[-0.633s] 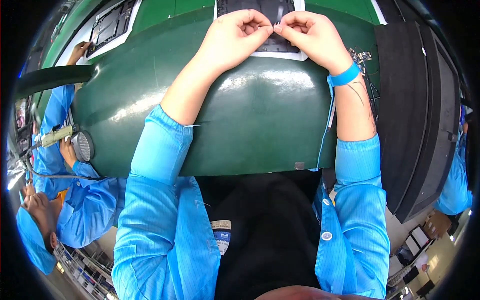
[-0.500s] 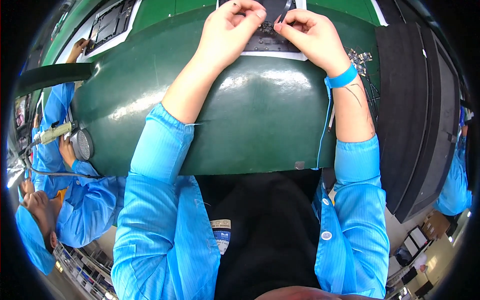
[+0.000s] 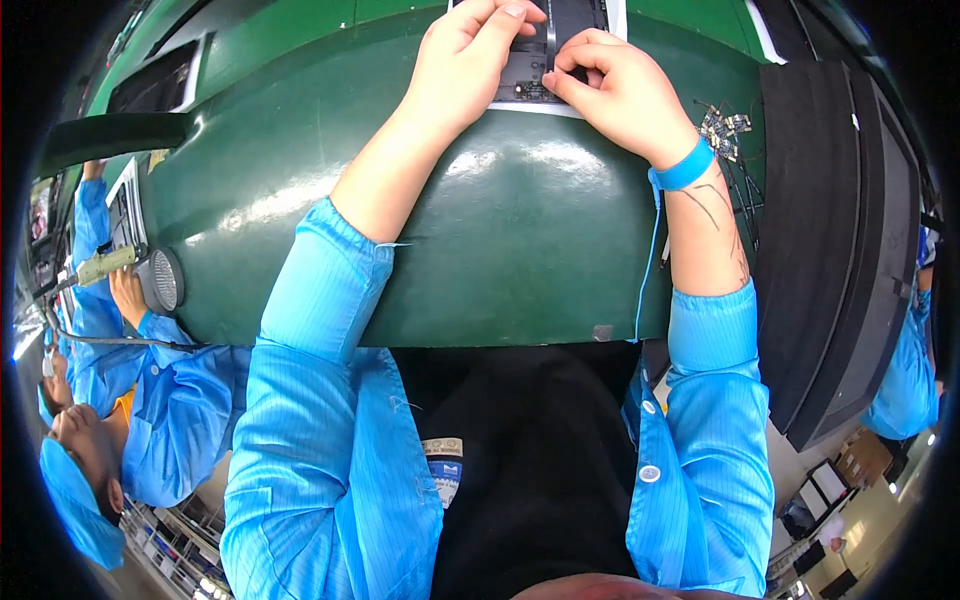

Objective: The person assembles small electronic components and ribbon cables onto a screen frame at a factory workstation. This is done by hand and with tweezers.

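The right hand (image 3: 618, 95) has its thumb and pointing finger close together, and they look to be pinching the near end of a thin black strip (image 3: 551, 32). The strip runs away from those fingertips, up along a dark panel (image 3: 577, 16). A little board (image 3: 533, 90) sits on the panel, just to the left of the right thumb tip and a bit nearer the body.

The left hand (image 3: 478, 45) is bent over the left side of the panel. Its thumb and pointing finger are near the strip – I cannot tell if they hold anything.

The work looks part way done. The strip and the little board are both on the panel, but the strip's near end is not let go yet. I cannot see if the strip is stuck down, or what its far end does, past the left fingers.

More small boards with black tails (image 3: 725, 130) lie in a loose pile to the right of the right fingers – those are not on the panel.
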Tool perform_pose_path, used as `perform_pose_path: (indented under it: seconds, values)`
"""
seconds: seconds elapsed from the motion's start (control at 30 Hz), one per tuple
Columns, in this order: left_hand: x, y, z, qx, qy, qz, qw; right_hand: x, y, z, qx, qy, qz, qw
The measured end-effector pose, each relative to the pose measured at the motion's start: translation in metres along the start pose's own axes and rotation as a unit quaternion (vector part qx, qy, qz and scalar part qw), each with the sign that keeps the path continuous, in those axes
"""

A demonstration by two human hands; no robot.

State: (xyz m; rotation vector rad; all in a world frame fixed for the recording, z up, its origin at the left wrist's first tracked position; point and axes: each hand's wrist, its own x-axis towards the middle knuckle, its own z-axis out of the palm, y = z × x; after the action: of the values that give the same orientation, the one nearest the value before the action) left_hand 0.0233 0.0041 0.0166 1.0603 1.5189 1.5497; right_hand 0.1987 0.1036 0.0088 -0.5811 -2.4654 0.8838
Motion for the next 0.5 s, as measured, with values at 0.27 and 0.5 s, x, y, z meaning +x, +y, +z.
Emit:
perform_pose_path:
  seconds: [0.27,0.5]
  values:
    - [0.005,-0.009,-0.011,-0.037,-0.021,-0.036,0.998,0.006,-0.002,0.008,-0.021,0.002,-0.011,1.000]
    - [0.002,-0.004,-0.011,0.037,0.007,0.041,0.998,0.010,-0.024,0.007,-0.078,-0.012,0.039,0.996]
